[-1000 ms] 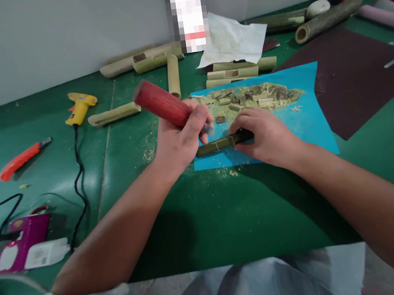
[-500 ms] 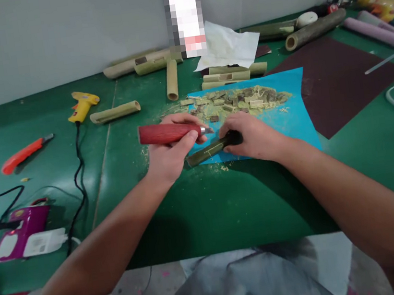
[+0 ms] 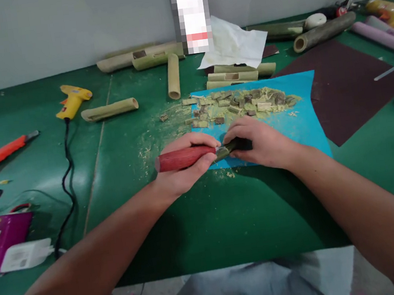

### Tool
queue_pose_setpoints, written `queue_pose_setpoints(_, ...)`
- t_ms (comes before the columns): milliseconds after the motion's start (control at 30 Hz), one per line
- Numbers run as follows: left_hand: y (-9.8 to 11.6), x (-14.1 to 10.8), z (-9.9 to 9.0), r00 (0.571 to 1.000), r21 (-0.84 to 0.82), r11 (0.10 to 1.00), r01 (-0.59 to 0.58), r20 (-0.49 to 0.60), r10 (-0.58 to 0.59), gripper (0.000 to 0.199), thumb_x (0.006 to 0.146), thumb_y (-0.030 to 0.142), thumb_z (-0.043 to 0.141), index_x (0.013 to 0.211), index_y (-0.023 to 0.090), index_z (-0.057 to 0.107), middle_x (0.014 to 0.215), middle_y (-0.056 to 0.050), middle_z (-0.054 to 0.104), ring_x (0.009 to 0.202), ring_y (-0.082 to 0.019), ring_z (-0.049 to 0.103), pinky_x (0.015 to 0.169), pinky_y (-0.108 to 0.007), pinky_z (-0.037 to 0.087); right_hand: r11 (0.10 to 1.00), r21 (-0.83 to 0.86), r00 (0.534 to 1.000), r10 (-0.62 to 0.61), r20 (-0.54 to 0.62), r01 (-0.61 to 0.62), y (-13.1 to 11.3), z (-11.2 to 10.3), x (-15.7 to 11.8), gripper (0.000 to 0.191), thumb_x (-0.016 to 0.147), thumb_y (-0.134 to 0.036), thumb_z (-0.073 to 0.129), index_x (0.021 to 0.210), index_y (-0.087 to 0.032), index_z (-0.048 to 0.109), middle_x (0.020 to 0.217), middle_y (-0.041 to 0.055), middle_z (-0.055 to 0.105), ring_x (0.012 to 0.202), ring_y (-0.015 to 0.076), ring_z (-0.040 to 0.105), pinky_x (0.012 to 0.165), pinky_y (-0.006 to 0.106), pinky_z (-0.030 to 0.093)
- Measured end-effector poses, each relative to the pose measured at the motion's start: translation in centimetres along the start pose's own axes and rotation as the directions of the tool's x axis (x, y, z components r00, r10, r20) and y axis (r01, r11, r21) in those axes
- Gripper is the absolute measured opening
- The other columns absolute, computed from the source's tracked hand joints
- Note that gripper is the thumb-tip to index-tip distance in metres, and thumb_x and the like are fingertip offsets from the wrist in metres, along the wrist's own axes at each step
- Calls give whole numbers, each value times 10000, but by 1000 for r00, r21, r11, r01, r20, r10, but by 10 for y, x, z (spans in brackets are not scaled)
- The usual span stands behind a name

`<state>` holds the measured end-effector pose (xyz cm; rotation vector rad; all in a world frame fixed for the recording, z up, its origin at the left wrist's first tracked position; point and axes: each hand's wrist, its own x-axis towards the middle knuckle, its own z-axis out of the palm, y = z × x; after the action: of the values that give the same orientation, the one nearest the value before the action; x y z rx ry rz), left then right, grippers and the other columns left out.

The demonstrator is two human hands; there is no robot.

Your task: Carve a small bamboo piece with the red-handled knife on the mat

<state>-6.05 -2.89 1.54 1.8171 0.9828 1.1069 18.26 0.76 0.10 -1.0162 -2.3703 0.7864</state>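
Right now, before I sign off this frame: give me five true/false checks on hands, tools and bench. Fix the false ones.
1. The left hand holds the red-handled tool. True.
2. The right hand holds nothing. False: it grips a dark green bamboo piece.
3. Chips and shavings lie on the blue sheet. True.
4. A black cord runs from the yellow gun-shaped tool. True.
5. The orange-handled cutter lies on the blue sheet. False: it lies on the green table, at the left of the view.
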Motion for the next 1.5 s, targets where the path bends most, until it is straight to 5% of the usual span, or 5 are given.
queue_pose_setpoints(967,-8,0,0,1000,-35,999,17,1,-17,108,913,342,731,973,312,815,1009,-27,818,927,-204,765,883,-339,637,1000,14,1000,10,10,-10,0,1,-1,184,853,-199,718,1030,-248,714,1106,74,724,1090,276,646,937,429,531)
queue_pose_setpoints(1333,-11,0,3,998,-110,992,57,-18,-59,143,922,370,712,971,287,818,971,-47,801,789,-183,742,699,-314,642,1000,18,1000,7,-8,-7,-5,3,-1,178,834,-168,704,991,-251,710,1071,67,721,1071,266,662,948,417,537)
queue_pose_setpoints(1500,-8,3,2,999,-35,999,38,-13,-39,117,885,375,747,897,273,802,961,-50,812,873,-213,757,824,-359,641,1000,13,1000,-10,-12,10,-3,5,0,164,851,-193,720,1012,-224,711,1081,88,720,1083,277,647,964,425,519)
